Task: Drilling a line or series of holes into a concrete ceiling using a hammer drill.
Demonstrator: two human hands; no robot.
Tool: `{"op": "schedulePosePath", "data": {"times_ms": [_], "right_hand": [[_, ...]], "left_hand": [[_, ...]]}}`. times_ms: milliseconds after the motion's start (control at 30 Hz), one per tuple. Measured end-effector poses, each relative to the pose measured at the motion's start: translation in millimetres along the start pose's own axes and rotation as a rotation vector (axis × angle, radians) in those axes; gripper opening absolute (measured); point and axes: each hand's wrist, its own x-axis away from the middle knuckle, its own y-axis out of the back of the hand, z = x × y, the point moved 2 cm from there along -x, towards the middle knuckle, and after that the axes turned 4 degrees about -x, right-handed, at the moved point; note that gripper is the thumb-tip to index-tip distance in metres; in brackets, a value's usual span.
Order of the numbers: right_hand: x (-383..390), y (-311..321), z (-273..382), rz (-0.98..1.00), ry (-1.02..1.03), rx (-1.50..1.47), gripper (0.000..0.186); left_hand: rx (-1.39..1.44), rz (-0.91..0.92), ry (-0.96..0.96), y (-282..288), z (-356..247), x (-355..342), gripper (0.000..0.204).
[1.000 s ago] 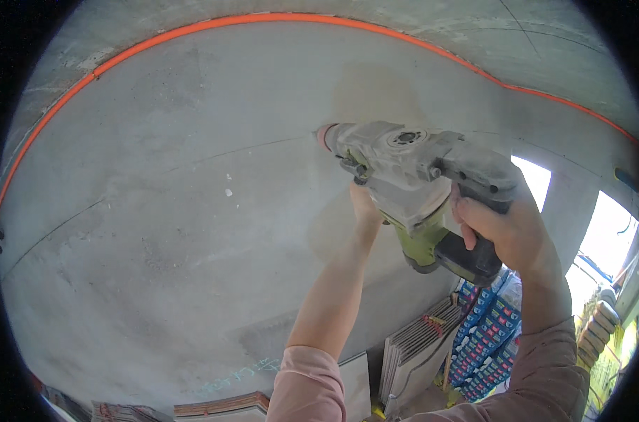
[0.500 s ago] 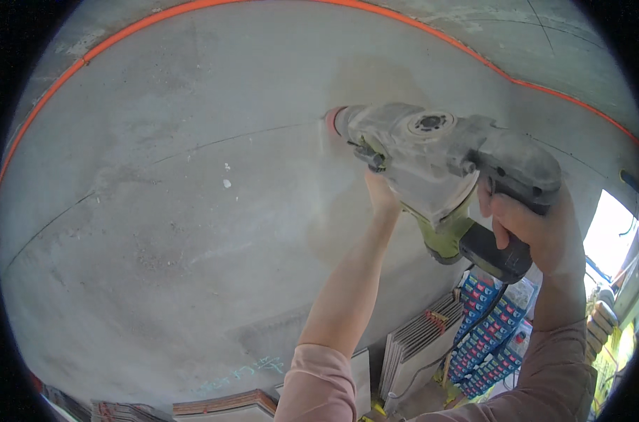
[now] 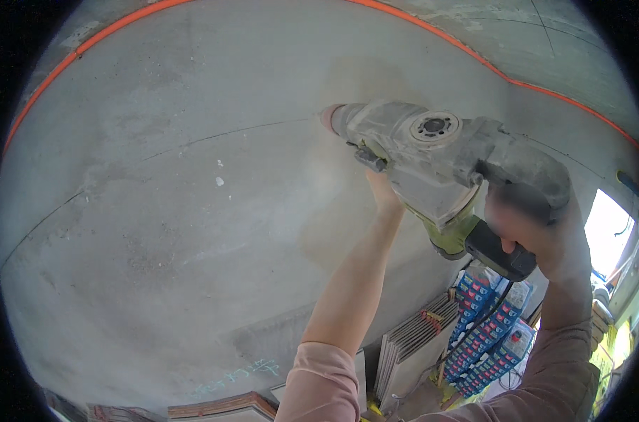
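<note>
A dusty grey and green rotary hammer (image 3: 411,133) is held up against the grey wall (image 3: 249,204). Its reddish nose collar (image 3: 329,118) is at the wall, close to a dark drawn line; no bit shows. My right hand (image 3: 520,221) is wrapped round the rear handle, its fingers partly blurred. Reaching up from below, my left hand (image 3: 380,184) is at the side handle under the front of the tool, mostly hidden behind the body. A black power cord (image 3: 499,302) hangs from the tool's base.
Large flat panels (image 3: 418,344) lean at the wall's foot beside stacked blue patterned packages (image 3: 484,334). More panels (image 3: 221,404) stand along the bottom. An orange pipe (image 3: 432,32) runs along the top of the wall. A bright opening (image 3: 610,232) is at the right.
The view has shifted slightly. The hammer's rear end and my right hand appear a little farther right, while the nose stays at the wall. Both hands remain at the tool.
</note>
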Motion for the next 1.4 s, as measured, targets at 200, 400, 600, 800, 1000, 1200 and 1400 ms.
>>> {"op": "schedulePosePath", "data": {"times_ms": [200, 400, 600, 800, 1000, 1200, 1400], "right_hand": [[0.0, -4.3, -2.3, -0.144, 0.035, 0.008, 0.022], [-11.0, -5.4, 2.1, -0.085, 0.013, 0.038, 0.021], [-12.6, -9.4, -0.8, -0.117, 0.105, 0.1, 0.019], [-14.3, 15.0, -5.2, 0.021, 0.013, 0.047, 0.038], [-13.7, 4.6, -3.2, 0.0, 0.045, 0.093, 0.039], [-19.6, 5.7, -2.0, 0.018, 0.026, 0.074, 0.032], [-38.3, 16.4, -1.2, 0.081, 0.078, 0.066, 0.027]], "left_hand": [[-0.286, 0.15, -0.279, -4.0, 3.4, -11.5, 0.039], [-0.269, 0.131, -0.276, -0.5, -2.0, -10.6, 0.04], [-0.602, 0.141, -0.45, 2.8, 1.6, -19.5, 0.046], [-0.251, 0.025, -0.259, -11.0, 6.7, -17.0, 0.04], [-0.295, 0.017, -0.329, -21.5, -1.7, -8.9, 0.038], [-0.526, 0.046, -0.403, -13.9, -2.4, -14.1, 0.034], [-0.636, -0.017, -0.463, -19.9, -1.0, -26.2, 0.037]]}}
